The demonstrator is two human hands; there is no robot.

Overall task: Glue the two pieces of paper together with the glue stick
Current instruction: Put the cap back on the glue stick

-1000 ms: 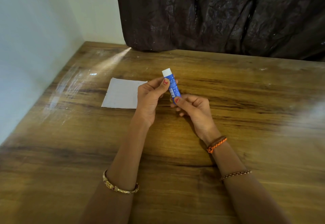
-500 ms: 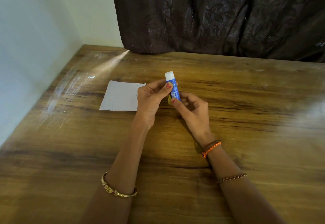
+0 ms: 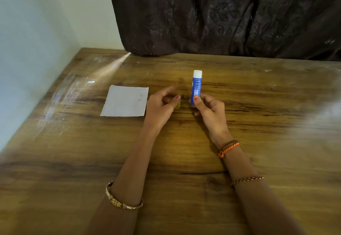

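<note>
A blue glue stick [image 3: 196,85] with a white upper end stands upright above the table, and my right hand [image 3: 209,110] grips its lower end. My left hand [image 3: 159,109] is just to the left, apart from the stick, pinching a small yellow cap [image 3: 177,105] between thumb and fingers. A white piece of paper [image 3: 125,101] lies flat on the wooden table [image 3: 184,161], directly left of my left hand. I see only one sheet; I cannot tell whether a second lies under it.
A dark curtain [image 3: 221,13] hangs along the table's far edge. A pale wall [image 3: 27,50] runs along the table's left side. Bangles and thread bands sit on both wrists.
Both hands held the glue stick together before. They have now separated: my left hand drew away to the left with the yellow cap, and my right hand keeps the stick, now upright.
</note>
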